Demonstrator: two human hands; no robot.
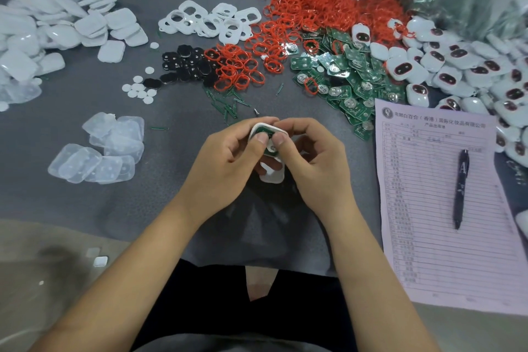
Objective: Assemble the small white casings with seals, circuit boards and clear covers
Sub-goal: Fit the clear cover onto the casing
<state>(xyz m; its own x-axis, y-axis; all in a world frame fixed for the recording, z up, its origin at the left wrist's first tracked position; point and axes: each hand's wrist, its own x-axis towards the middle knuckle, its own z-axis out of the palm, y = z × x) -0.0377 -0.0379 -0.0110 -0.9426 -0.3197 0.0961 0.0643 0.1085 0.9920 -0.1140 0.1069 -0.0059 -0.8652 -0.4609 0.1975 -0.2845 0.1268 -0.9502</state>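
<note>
I'm watching both hands meet at the centre of the tabletop. The left hand and the right hand both curl round one small white casing, held between them, tilted up toward the camera. A green circuit board sits in its open face, and both thumbs press down on it side by side. The casing's long axis runs roughly 12 to 6 o'clock, away from the body. I judge the board is being seated; neither hand is nearer, they share the part.

Supplies ring the hands. Clear covers lie at 9 o'clock, closer to the left hand. Spare boards pile at 1 o'clock, red seals beyond them at 12 to 1. Finished units heap at 2 o'clock. A printed sheet with a pen lies at 3 o'clock, just beside the right forearm, so room is tighter there. The open stretch is leftward, toward the covers, which I'd expect to come next.
</note>
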